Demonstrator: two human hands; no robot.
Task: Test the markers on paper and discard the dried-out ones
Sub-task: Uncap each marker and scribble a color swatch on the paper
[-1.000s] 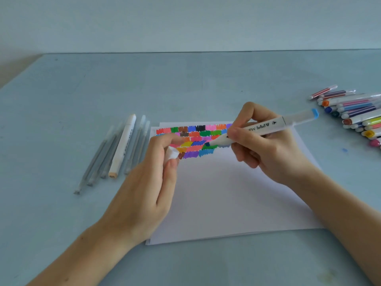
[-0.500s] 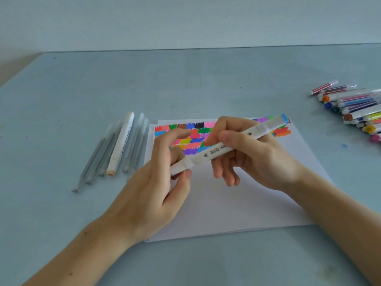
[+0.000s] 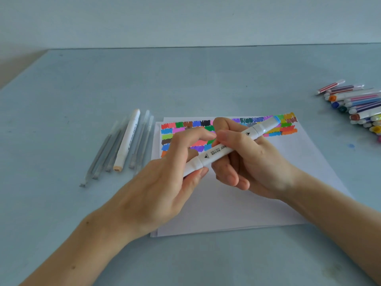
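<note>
Both hands gripped one marker (image 3: 228, 147) over the paper (image 3: 257, 195): left hand (image 3: 165, 182) pinching its near cap, right hand (image 3: 247, 159) wrapping the barrel, angled up-right.

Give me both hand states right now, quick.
Left hand: closed, pinching the lower cap end of the white marker.
Right hand: closed, gripping the same marker's barrel.
</note>
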